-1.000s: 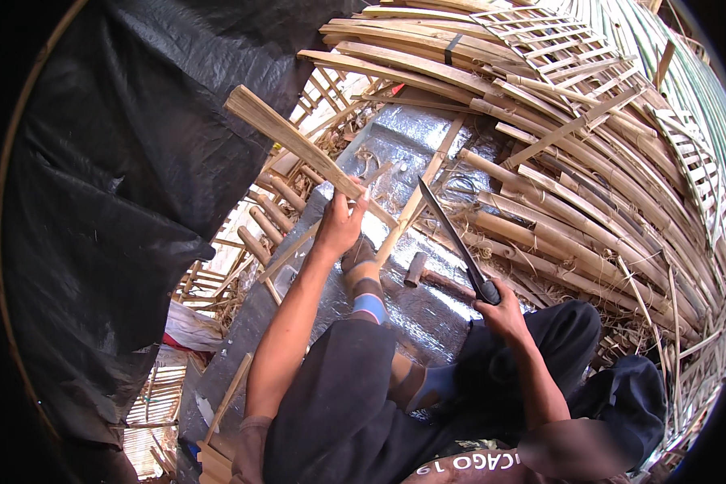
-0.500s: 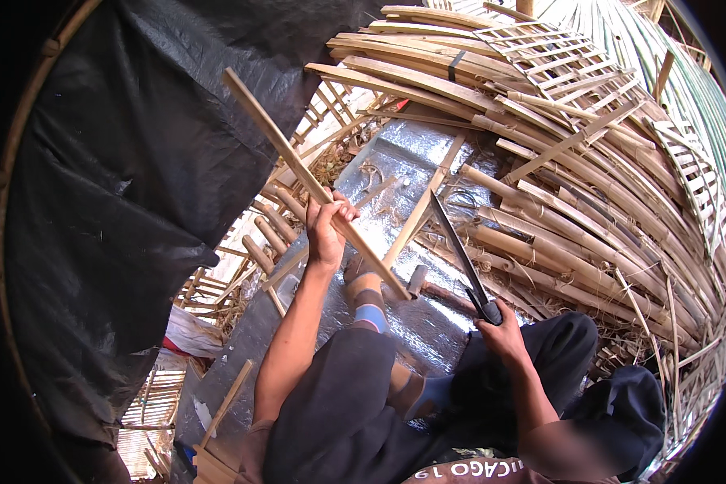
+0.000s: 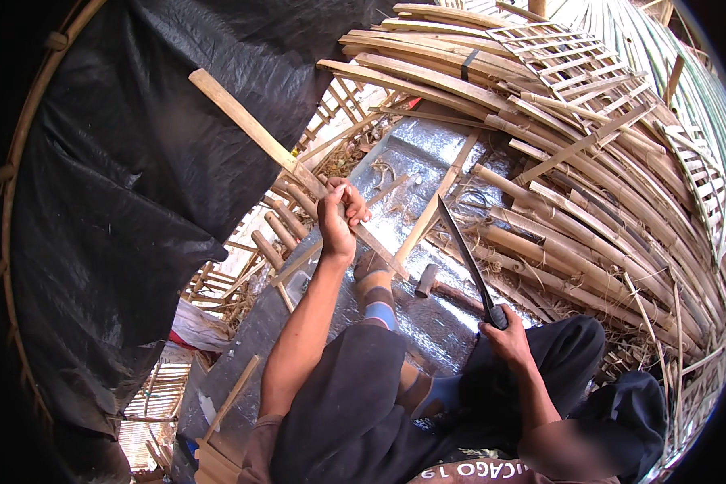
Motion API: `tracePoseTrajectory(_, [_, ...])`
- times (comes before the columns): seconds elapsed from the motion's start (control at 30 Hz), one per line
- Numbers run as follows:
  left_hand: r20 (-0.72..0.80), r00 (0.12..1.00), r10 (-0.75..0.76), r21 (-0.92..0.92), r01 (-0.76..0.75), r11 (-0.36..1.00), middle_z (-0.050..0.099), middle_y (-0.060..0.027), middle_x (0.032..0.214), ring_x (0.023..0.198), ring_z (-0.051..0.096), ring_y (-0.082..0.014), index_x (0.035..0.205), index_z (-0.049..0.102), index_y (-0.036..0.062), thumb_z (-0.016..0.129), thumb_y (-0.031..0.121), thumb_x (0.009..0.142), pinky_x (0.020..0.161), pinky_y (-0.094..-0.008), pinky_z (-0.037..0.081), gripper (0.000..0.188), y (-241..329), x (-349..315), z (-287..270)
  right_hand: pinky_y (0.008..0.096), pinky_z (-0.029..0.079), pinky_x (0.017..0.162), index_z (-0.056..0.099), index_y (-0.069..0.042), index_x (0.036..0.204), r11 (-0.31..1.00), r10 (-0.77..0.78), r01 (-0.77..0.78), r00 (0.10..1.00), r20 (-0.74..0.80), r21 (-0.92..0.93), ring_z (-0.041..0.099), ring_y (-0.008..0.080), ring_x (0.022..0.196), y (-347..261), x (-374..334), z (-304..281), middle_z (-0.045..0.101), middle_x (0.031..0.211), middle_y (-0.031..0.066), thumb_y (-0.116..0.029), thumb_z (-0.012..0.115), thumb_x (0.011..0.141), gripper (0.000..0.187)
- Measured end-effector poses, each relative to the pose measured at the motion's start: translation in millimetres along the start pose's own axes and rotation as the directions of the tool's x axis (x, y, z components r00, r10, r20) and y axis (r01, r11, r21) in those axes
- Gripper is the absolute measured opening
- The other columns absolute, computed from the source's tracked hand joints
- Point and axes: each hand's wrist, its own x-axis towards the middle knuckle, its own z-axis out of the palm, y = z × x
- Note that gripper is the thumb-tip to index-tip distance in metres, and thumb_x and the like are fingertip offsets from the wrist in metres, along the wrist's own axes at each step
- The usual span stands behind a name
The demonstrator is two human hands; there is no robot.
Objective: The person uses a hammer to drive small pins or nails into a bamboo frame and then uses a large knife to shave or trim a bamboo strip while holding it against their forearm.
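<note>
My left hand (image 3: 340,219) is closed round the lower half of a flat bamboo strip (image 3: 242,117). The strip slants from the upper left, in front of the black sheet, down to above my foot, its pale broad face showing on the upper part. In my right hand (image 3: 510,337), beside my right knee, is the black handle of a long knife (image 3: 466,252). Its dark blade points up and away, apart from the strip. A hammer (image 3: 429,281) lies between my foot and the knife, its wooden handle running toward the blade.
Shiny silver sheeting (image 3: 440,133) covers the floor under my legs, with another bamboo strip (image 3: 440,198) lying across it. Split bamboo (image 3: 573,218) is piled high on the right, beside lattice panels (image 3: 561,60). Several round bamboo ends (image 3: 282,230) stick out left of my hand. A black tarp (image 3: 121,185) hangs at left.
My left hand has turned the bamboo strip, so its broad face shows more. The strip's upper end has swung left and its lower end has risen. The knife is almost unmoved.
</note>
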Motion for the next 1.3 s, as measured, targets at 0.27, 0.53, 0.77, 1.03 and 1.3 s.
tracePoseTrajectory(0.27, [-0.162, 0.936, 0.313, 0.205, -0.278, 0.938, 0.029, 0.0029, 0.066, 0.057, 0.031, -0.0081, 0.082, 0.038, 0.0122, 0.039, 0.049, 0.104, 0.056, -0.0268, 0.037, 0.043, 45, 27, 25, 0.0343, 0.047, 0.076, 0.060, 0.003, 0.100, 1.000, 0.023, -0.023, 1.000, 0.010, -0.004, 0.056, 0.0211, 0.080, -9, -4, -3, 0.061, 0.087, 0.0122, -0.019, 0.074, 0.074, 0.037])
tracePoseTrajectory(0.53, [0.013, 0.847, 0.531, 0.295, -0.510, 0.808, 0.033, 0.0012, 0.073, 0.070, 0.035, -0.0096, 0.082, 0.036, 0.0103, 0.038, 0.039, 0.107, 0.074, -0.0291, 0.040, 0.038, 63, 48, 27, 0.0336, 0.048, 0.077, 0.061, 0.002, 0.104, 1.000, 0.008, -0.008, 1.000, 0.017, -0.028, 0.058, 0.0203, 0.081, -20, -9, -1, 0.062, 0.086, 0.0112, -0.019, 0.074, 0.074, 0.039])
tracePoseTrajectory(0.77, [-0.055, 0.846, 0.531, 0.315, -0.489, 0.813, 0.037, -0.0011, 0.081, 0.076, 0.037, -0.0111, 0.095, 0.039, 0.0094, 0.040, 0.029, 0.107, 0.075, -0.0292, 0.040, 0.023, 22, 40, 13, 0.0320, 0.048, 0.078, 0.061, 0.000, 0.108, 0.999, -0.017, 0.018, 0.999, 0.042, -0.028, 0.058, 0.0183, 0.081, -35, -20, 1, 0.064, 0.087, 0.0113, -0.015, 0.075, 0.075, 0.039])
tracePoseTrajectory(1.03, [-0.221, 0.840, 0.496, 0.095, -0.487, 0.868, 0.035, 0.0023, 0.068, 0.058, 0.034, -0.0088, 0.083, 0.039, 0.0138, 0.039, 0.061, 0.097, 0.056, -0.0268, 0.033, 0.049, 72, 28, 46, 0.0403, 0.053, 0.076, 0.054, -0.004, 0.117, 0.974, -0.223, 0.224, 0.973, 0.053, -0.020, 0.070, 0.0380, 0.086, -108, -51, 21, 0.069, 0.088, 0.0216, -0.015, 0.076, 0.077, 0.047])
tracePoseTrajectory(1.3, [-0.298, 0.722, 0.624, 0.231, -0.579, 0.781, 0.029, 0.0000, 0.062, 0.054, 0.026, -0.0113, 0.074, 0.031, 0.0142, 0.035, 0.068, 0.095, 0.051, -0.0258, 0.023, 0.058, 84, 7, 68, 0.0486, 0.051, 0.074, 0.049, -0.006, 0.119, 0.889, -0.442, 0.413, 0.886, 0.141, 0.198, 0.066, 0.0453, 0.088, -186, -65, 74, 0.068, 0.089, 0.0229, -0.009, 0.070, 0.077, 0.047])
